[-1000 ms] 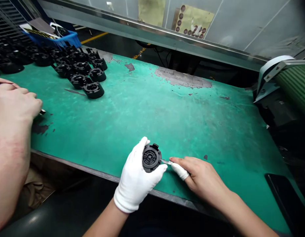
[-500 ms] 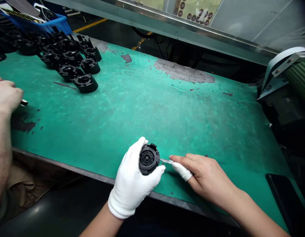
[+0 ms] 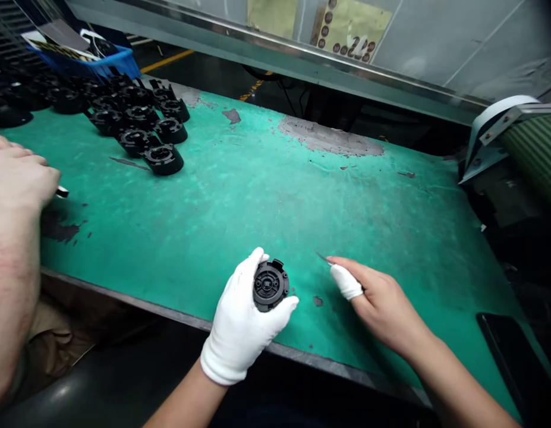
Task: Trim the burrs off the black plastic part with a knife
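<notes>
My left hand point(image 3: 242, 321), in a white glove, grips a round black plastic part point(image 3: 270, 285) near the front edge of the bench. The part's ribbed face with a central hub is turned up toward me. To its right, my right hand point(image 3: 377, 297) is closed on a small knife point(image 3: 322, 257) with a thin blade, its handle hidden in the fingers. A white cover wraps the right thumb. The blade's tip is apart from the black part and points up and left.
Several black ring-shaped housings point(image 3: 163, 159) stand at the back left beside a blue basket point(image 3: 119, 62). Another person's hand point(image 3: 23, 175) is at the left, holding something small. A dark phone-like slab point(image 3: 502, 351) lies at the right, below a green-belted conveyor end point(image 3: 536, 142).
My right hand has drawn the knife away from the black part's edge, up and to the right. My left hand keeps its hold. The view has shifted slightly.
</notes>
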`<control>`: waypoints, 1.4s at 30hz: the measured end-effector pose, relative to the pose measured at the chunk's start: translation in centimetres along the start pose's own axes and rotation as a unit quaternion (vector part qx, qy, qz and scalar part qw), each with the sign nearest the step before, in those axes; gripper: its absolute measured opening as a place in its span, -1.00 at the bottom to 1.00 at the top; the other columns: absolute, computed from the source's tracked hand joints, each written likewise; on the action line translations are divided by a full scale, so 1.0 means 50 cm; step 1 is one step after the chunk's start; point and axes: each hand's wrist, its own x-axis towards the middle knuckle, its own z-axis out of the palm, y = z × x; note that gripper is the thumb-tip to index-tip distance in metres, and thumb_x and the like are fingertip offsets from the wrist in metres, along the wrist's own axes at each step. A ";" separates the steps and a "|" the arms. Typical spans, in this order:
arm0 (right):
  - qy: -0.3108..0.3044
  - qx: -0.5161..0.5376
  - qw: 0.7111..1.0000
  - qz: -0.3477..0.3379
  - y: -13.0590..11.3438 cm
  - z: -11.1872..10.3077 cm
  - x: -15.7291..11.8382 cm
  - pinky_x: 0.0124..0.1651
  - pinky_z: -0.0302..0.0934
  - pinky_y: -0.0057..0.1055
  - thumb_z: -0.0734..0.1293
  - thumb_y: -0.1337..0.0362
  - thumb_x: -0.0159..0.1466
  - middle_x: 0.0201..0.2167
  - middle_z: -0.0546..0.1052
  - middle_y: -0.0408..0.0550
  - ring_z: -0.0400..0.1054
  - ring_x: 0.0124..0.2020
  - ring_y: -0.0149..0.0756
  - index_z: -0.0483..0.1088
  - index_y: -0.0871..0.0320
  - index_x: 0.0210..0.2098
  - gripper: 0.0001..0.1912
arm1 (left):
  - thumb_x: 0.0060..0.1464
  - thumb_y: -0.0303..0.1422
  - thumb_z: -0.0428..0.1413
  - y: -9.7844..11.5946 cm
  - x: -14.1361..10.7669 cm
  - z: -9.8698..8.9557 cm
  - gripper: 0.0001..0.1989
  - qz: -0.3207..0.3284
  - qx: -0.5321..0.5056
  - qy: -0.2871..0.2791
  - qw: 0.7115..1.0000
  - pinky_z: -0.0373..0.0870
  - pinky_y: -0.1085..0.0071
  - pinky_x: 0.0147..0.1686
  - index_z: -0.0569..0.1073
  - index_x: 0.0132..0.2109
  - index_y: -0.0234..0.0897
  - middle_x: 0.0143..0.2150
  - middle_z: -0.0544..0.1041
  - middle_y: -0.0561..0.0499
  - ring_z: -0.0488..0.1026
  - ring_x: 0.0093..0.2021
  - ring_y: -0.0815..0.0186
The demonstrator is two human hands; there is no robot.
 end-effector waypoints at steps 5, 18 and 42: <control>-0.081 0.299 0.948 0.076 -0.082 0.065 -0.072 -0.24 0.27 -0.39 0.32 0.01 0.38 -0.29 0.48 -0.15 0.35 -0.32 -0.32 0.28 -0.05 0.32 -0.44 | 0.10 -0.08 0.26 0.024 0.024 -0.047 -0.23 -0.119 -0.209 -0.075 0.968 0.48 0.12 0.17 0.21 0.35 -0.26 0.13 0.52 -0.17 0.53 0.11 0.09; 0.050 0.614 0.783 0.083 -0.157 0.180 -0.280 0.01 0.27 -0.29 0.35 -0.04 0.35 -0.26 0.46 -0.08 0.31 -0.24 -0.28 0.43 0.13 0.15 -0.50 | 0.24 -0.01 0.12 0.101 -0.185 -0.060 -0.45 0.015 -0.064 -0.111 0.992 0.29 0.01 0.33 0.36 0.28 -0.10 0.30 0.40 -0.13 0.36 0.30 0.05; -0.035 0.519 0.840 0.156 -0.040 0.262 -0.263 -0.10 0.28 -0.28 0.17 -0.01 0.46 -0.35 0.51 -0.09 0.36 -0.27 -0.22 0.54 0.12 -0.20 -0.57 | 0.24 -0.15 0.18 0.032 -0.123 -0.009 -0.64 0.134 0.063 -0.133 0.980 0.15 0.03 0.39 0.47 0.05 -0.29 0.02 0.52 -0.12 0.43 0.18 0.15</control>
